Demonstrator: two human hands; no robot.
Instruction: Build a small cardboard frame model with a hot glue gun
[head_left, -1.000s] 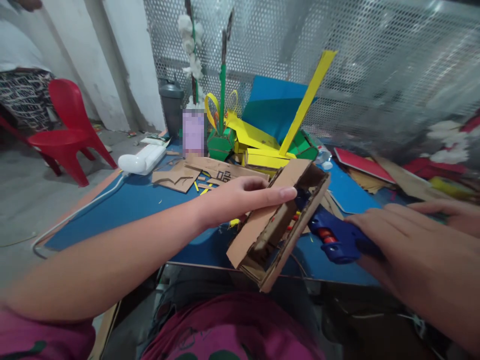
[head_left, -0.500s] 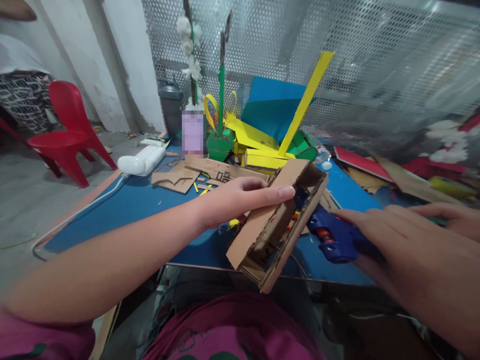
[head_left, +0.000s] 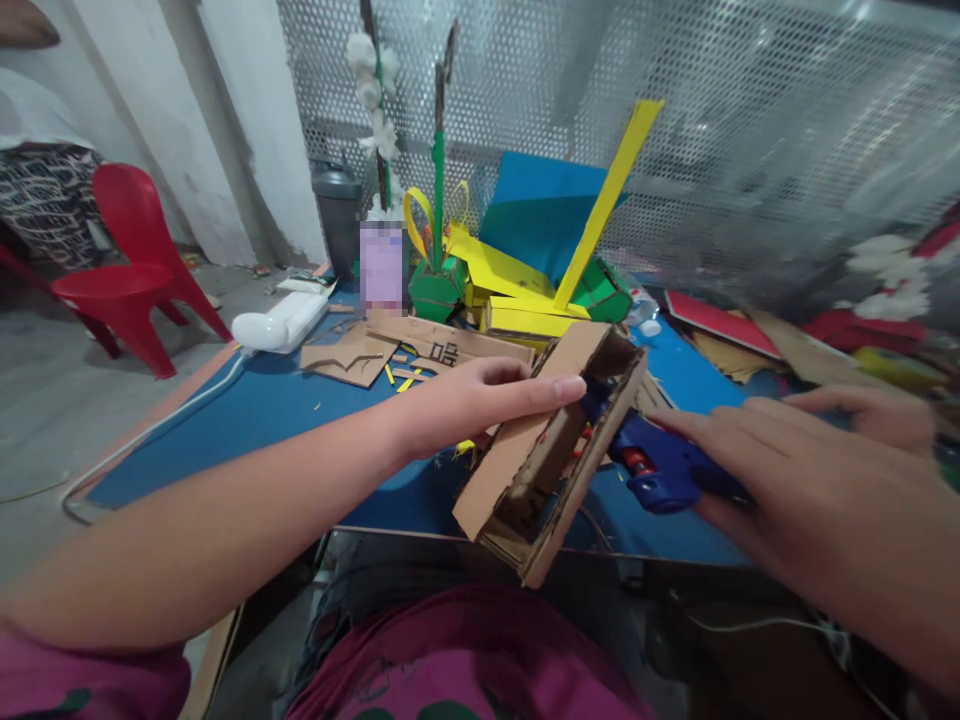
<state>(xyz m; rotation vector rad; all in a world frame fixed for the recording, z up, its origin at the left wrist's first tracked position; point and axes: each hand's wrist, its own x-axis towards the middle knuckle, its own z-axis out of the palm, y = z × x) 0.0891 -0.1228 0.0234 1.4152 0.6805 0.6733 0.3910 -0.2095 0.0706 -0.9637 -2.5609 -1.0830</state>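
My left hand (head_left: 499,400) is closed on an open, box-like cardboard frame (head_left: 559,455), its thumb lying across the top edge. The frame is tilted over the front of the table, its hollow side facing up and right. In my right hand (head_left: 802,480) is a blue hot glue gun (head_left: 660,465) with a red part in its body. Its front end reaches behind the frame's right wall and shows partly through the opening; the nozzle tip is hidden. Further fingers (head_left: 870,405) show behind my right hand; whose they are I cannot tell.
Cardboard scraps (head_left: 352,355) lie on the blue table (head_left: 225,440). Behind stand green planters (head_left: 439,290), yellow strips (head_left: 611,205), a dark shaker bottle (head_left: 337,215) and a white corded device (head_left: 281,325). A red chair (head_left: 127,265) and a person (head_left: 45,160) are at left.
The glue gun and my right hand have shifted slightly left and up. The cardboard frame and my left hand have hardly moved. The whole view has drifted a little.
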